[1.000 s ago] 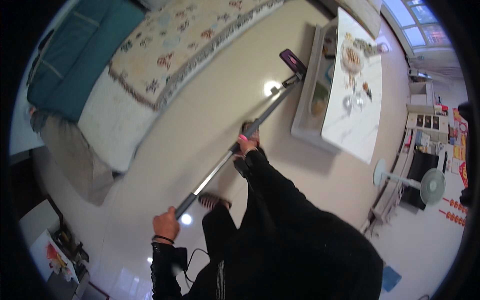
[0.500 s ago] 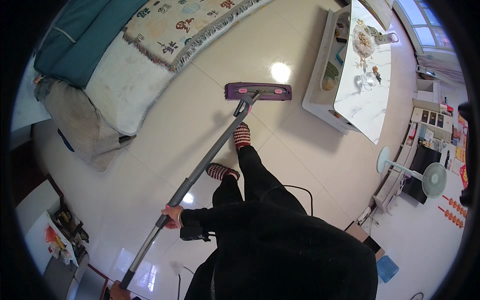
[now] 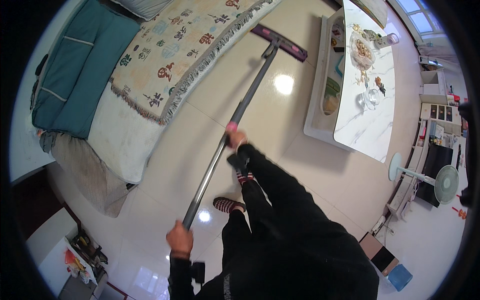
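A flat mop point(image 3: 250, 95) with a long grey and silver pole slants from the lower left to the upper middle. Its purple head point(image 3: 280, 42) lies on the tiled floor in the gap between the sofa and the coffee table. Around the pole's lower grey end my left hand point(image 3: 180, 239) is closed. Farther up, beside the pink collar, my right hand point(image 3: 236, 138) grips the pole, arm stretched forward. My feet in patterned slippers point(image 3: 229, 205) stand behind the pole, the right one partly hidden by my arm.
On the left is a sofa with a patterned, fringed cover point(image 3: 165, 65) and a teal cushion point(image 3: 82, 65). A marble-topped coffee table point(image 3: 367, 120) stands at right, with a snack dish point(image 3: 361, 52). Farther right are a fan point(image 3: 445, 184) and a blue water container point(image 3: 400, 276).
The mop has been pushed away from me, its head now farther off and turned at a slant. Both hands moved forward and right with the pole; my left hand came further into view.
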The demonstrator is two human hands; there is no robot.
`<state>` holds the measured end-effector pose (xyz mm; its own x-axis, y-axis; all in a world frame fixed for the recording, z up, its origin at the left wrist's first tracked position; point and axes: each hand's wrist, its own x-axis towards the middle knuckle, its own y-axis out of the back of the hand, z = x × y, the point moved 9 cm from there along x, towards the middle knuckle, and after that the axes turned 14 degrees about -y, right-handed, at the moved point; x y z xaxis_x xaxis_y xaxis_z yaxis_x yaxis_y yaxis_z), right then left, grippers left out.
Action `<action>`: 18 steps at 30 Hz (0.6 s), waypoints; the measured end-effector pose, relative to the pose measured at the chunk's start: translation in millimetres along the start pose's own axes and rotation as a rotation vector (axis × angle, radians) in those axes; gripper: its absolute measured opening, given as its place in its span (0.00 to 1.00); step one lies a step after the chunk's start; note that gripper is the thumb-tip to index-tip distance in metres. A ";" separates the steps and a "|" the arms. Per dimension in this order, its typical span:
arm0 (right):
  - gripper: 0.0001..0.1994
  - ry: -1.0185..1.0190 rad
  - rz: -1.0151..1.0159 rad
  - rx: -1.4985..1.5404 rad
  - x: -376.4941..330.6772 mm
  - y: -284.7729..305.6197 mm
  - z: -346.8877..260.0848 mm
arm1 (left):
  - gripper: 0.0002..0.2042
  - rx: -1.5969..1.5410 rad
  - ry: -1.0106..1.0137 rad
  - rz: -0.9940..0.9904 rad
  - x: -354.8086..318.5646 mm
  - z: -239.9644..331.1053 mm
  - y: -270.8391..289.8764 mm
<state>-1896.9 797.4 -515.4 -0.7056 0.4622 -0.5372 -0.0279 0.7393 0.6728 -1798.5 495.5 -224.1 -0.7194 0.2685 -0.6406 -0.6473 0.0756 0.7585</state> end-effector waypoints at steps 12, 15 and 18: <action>0.18 -0.609 0.160 0.699 101.3 171.1 78.8 | 0.17 -0.224 -0.308 -0.097 99.0 186.1 24.5; 0.24 -0.461 0.077 0.596 47.6 113.7 95.4 | 0.17 -0.220 -0.304 -0.071 50.7 140.4 -14.5; 0.17 -0.468 -0.074 0.574 -50.0 35.2 95.3 | 0.15 -0.141 -0.291 -0.075 -23.4 67.5 -60.0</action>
<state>-1795.1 847.0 -513.3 -0.3376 0.4666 -0.8175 0.4011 0.8570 0.3235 -1725.8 549.5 -246.5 -0.5797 0.5316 -0.6175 -0.7386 -0.0229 0.6737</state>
